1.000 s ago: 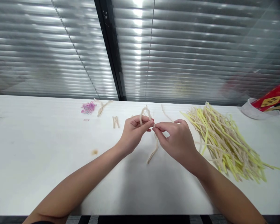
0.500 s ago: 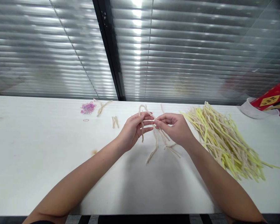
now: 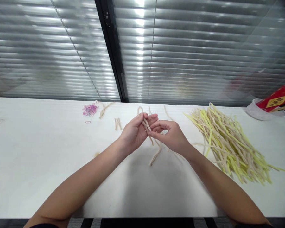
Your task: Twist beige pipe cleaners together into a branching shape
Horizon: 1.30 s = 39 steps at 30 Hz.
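Beige fuzzy strands (image 3: 146, 124) lie across the palm of my left hand (image 3: 135, 131), pinned by its thumb, with a loop sticking up above the fingers. My right hand (image 3: 169, 134) pinches the same strands with thumb and fingertips, just right of the left palm. More loose beige strands (image 3: 156, 155) rest on the white table below and behind the hands. A large pile of beige and yellow strands (image 3: 230, 142) lies to the right of my right hand.
On the white table (image 3: 49, 164), small pink and purple bands (image 3: 90, 109) lie at the back left. Short beige pieces (image 3: 118, 124) and a crossed strand (image 3: 104, 110) are near them. At the back right stand a clear plastic bowl (image 3: 261, 112) and a red package (image 3: 280, 98). Blinds rise behind.
The held strands have come down and left into my left palm, where they now lie bunched. My right hand has shifted slightly left and down with them. A strand beside the pile has moved.
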Tool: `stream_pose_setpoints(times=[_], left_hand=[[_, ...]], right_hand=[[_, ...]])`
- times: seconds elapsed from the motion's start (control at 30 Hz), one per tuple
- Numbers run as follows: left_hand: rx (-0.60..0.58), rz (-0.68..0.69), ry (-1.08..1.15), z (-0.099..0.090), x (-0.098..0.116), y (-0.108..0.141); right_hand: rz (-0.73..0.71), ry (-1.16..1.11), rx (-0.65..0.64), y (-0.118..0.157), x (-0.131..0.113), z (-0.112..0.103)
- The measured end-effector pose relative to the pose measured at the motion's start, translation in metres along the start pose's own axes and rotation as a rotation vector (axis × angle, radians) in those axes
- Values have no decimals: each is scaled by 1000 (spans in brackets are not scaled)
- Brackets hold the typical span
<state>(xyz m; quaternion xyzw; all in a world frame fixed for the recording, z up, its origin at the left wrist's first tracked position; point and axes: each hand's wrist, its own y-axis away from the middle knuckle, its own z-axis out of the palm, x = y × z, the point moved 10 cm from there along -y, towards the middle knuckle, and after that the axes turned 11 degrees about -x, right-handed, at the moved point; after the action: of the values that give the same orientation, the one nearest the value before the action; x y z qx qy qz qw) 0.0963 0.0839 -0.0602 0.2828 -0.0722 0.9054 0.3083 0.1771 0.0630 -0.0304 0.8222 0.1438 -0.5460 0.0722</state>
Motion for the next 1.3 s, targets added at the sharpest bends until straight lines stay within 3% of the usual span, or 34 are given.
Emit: stream_pose_setpoints(times=[0.23, 0.4, 0.67, 1.17, 1.3], left_hand=[[187, 110, 141, -20, 22, 2], [157, 159, 163, -15, 33, 2], [90, 150, 130, -6, 34, 4], [91, 148, 25, -7, 33, 3], [40, 147, -28, -4, 35, 1]], right_hand=[[35, -90, -69, -2, 2, 7], [108, -354, -162, -5, 17, 17], [302, -748, -407, 0, 40, 52], [229, -495, -315, -5, 38, 44], [228, -546, -310, -5, 38, 42]])
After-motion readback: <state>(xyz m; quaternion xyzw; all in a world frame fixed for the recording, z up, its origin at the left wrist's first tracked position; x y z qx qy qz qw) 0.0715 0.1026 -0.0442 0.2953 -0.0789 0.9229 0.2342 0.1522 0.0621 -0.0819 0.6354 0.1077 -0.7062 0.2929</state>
